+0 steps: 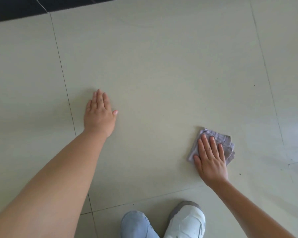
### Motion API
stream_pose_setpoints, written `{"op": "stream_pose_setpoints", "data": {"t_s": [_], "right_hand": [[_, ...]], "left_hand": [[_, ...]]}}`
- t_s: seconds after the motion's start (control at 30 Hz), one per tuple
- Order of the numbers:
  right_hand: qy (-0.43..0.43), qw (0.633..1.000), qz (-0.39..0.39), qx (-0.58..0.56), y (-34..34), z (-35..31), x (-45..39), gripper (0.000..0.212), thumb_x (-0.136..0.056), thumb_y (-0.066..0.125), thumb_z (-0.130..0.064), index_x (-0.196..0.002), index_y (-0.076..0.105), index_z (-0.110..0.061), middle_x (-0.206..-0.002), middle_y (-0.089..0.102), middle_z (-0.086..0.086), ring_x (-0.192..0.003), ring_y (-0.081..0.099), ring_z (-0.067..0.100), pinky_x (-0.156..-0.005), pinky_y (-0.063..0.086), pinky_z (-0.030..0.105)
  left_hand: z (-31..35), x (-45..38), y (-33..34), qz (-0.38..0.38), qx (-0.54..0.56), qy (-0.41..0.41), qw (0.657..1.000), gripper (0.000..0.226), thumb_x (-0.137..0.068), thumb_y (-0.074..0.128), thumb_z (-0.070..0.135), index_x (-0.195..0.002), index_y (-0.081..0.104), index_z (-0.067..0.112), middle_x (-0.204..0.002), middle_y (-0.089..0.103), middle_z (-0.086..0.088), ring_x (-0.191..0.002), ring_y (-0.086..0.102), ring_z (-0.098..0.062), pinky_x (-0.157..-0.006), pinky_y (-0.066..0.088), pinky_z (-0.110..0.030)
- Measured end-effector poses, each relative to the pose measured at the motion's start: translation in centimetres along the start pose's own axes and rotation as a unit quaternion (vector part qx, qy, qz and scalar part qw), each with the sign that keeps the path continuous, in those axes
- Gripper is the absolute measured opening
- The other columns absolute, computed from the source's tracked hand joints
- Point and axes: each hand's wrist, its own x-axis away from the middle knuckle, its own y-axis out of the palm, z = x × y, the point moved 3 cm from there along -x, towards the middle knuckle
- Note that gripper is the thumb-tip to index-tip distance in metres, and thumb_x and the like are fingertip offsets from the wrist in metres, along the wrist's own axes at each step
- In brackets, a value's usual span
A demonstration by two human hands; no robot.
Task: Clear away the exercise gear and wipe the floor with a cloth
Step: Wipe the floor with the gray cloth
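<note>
**Cloth under the palm, floor half the job**

Cloth (213, 145) is lying folded into a small grey-purple pad at the lower right of the frame, and we are pressing it flat against the floor (162, 66) with our right hand (211, 160), fingers spread open on top of it rather than curled around it. Our left hand (99, 114) is resting open and empty on the tile at centre left, well apart from the cloth, apparently propping us up. No exercise gear is showing anywhere in view, so we are judging that part finished and the wiping under way.

We are expecting the cloth to behave as soft, light and limp: its stacked layers are fanning out at the right edge and will likely slide apart or bunch under a careless push. Glossy tile is probably offering little friction. We are judging the safest hold to be a flat palm over the middle, pinning the layers together.

Shoes (162, 222) are showing at the bottom edge.
</note>
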Motion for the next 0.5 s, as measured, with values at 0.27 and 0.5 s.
{"op": "stream_pose_setpoints", "data": {"t_s": [0.27, 0.5], "right_hand": [[0.012, 0.998, -0.063, 0.017, -1.3, 0.0, -0.1, 0.058, -0.099, 0.000, -0.039, -0.128, 0.038, -0.007, -0.127, 0.062, 0.012, -0.138, 0.009, 0.025, -0.116, -0.013, 0.030], [-0.014, 0.998, -0.011, 0.057, -0.7, 0.2, -0.2, 0.057, -0.099, -0.001, -0.041, -0.131, 0.034, -0.010, -0.158, -0.003, 0.000, -0.143, -0.022, 0.012, -0.116, -0.009, 0.032]], "left_hand": [[5.5, 3.5, -3.8, -0.046, -0.071, 0.098, 0.992, 0.060, -0.103, 0.023, 0.030, -0.150, -0.003, 0.003, -0.159, -0.008, -0.011, -0.148, -0.004, -0.021, -0.120, 0.002, -0.032], [8.8, 1.2, -3.5, -0.043, -0.080, 0.192, 0.977, 0.066, -0.101, 0.029, 0.034, -0.149, -0.004, 0.003, -0.158, -0.011, -0.013, -0.148, -0.007, -0.023, -0.120, 0.003, -0.033]]}}
